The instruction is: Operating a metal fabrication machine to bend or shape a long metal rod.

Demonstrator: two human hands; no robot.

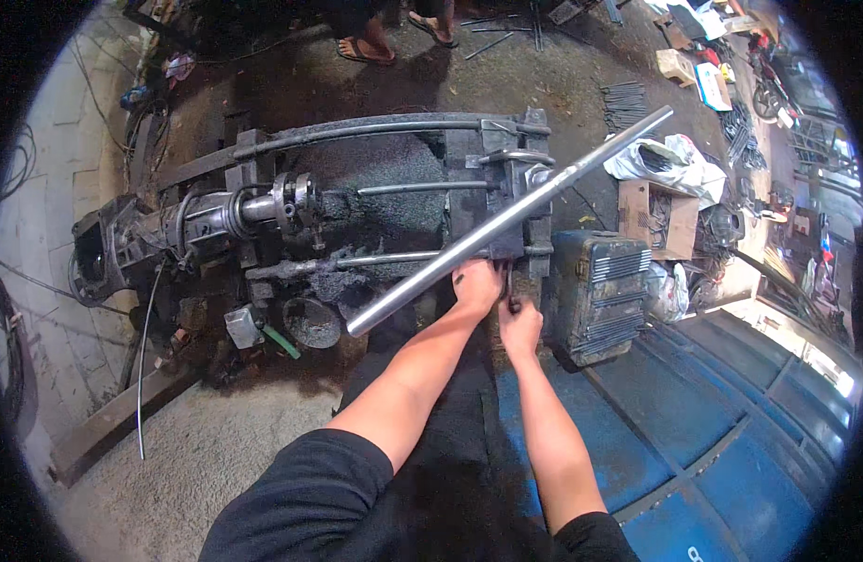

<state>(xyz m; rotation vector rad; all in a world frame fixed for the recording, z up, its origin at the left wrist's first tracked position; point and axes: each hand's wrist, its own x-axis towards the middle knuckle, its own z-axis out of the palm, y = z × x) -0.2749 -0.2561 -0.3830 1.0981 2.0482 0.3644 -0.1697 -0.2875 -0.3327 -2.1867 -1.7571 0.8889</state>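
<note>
A long shiny steel tube (506, 222) lies slanted across a dark, greasy machine (263, 220), passing through its clamp block (506, 187). My left hand (476, 284) is closed around the tube just below the clamp, near its lower half. My right hand (520, 323) sits right beside it, fingers curled on a small dark handle at the machine's front edge. The tube's free end (357, 328) points toward me on the left; its far end reaches up to the right.
A grey ribbed motor (595, 290) stands right of my hands. Blue metal sheeting (713, 431) covers the floor at right. A cardboard box (656, 220), white bags and scrap rods lie beyond. Another person's sandalled feet (366, 49) stand at the top.
</note>
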